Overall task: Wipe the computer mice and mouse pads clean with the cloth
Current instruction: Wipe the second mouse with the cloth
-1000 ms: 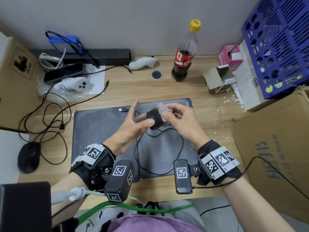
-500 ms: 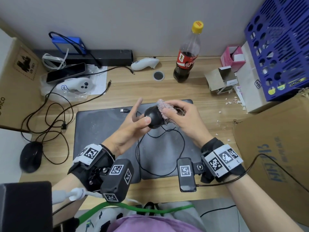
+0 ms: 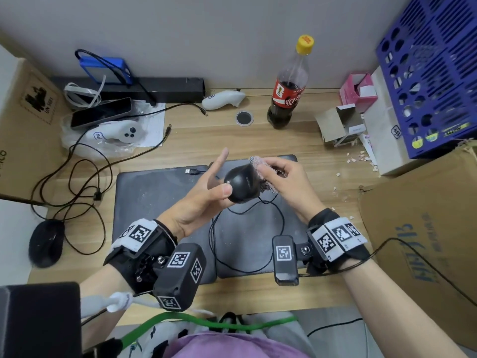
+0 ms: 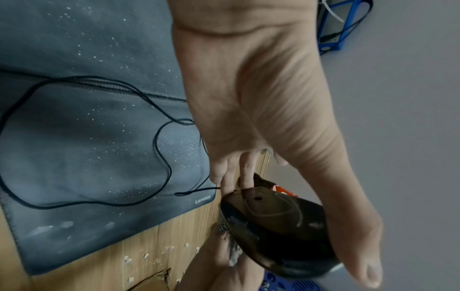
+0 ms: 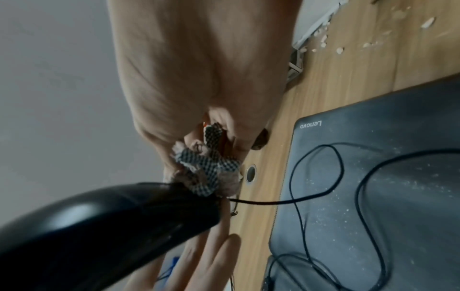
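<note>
Since the earlier frame the black mouse (image 3: 242, 182) has turned a little between the hands, the cloth (image 3: 260, 167) shifting toward its far end. Wiping looks only begun: the mouse pad (image 3: 154, 192) below is speckled with dust, and a second mouse (image 3: 46, 241) lies untouched. The left hand (image 3: 198, 200) pinches the lifted mouse, forefinger straight out; the right hand (image 3: 286, 184) curls round the bunched cloth against it.
</note>
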`<state>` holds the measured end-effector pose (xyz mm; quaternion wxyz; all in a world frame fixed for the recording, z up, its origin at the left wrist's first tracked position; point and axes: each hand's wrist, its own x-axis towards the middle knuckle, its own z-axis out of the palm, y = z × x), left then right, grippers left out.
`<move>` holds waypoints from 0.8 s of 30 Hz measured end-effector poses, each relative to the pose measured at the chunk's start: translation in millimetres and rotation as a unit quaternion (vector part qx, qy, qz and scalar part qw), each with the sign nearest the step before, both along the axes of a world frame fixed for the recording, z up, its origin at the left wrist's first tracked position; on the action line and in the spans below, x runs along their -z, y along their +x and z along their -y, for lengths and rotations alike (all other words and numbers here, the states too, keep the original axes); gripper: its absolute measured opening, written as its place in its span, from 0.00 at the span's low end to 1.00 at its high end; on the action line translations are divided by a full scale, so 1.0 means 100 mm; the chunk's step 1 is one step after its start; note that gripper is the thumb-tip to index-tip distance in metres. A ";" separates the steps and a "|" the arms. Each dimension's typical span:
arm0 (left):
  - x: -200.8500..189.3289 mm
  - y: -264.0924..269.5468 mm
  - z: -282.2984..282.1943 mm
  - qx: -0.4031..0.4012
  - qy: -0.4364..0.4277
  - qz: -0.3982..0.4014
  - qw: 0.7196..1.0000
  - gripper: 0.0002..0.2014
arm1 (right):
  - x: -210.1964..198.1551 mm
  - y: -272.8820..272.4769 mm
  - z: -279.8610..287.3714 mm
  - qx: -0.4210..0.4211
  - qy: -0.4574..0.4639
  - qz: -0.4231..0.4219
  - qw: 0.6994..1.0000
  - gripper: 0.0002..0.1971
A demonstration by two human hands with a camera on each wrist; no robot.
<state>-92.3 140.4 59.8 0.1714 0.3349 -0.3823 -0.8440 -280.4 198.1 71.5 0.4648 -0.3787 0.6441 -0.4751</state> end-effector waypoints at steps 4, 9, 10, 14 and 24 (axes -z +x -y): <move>0.01 0.00 0.03 -0.018 0.010 0.013 1.000 0.69 | -0.08 0.02 0.01 -0.020 -0.044 -0.026 0.999 0.06; -0.02 0.01 0.03 -0.013 0.004 0.010 1.000 0.70 | -0.07 0.00 0.02 -0.018 -0.030 -0.035 0.999 0.08; -0.03 0.00 0.03 -0.004 0.001 0.011 1.000 0.70 | -0.04 -0.01 0.01 -0.006 -0.014 -0.030 0.999 0.07; 0.00 -0.02 0.02 -0.011 0.009 0.014 1.000 0.70 | -0.07 0.04 0.02 0.005 -0.007 -0.017 1.000 0.05; -0.02 -0.04 -0.03 -0.028 0.019 -0.019 0.999 0.69 | -0.01 0.04 -0.03 0.044 0.010 0.020 0.999 0.09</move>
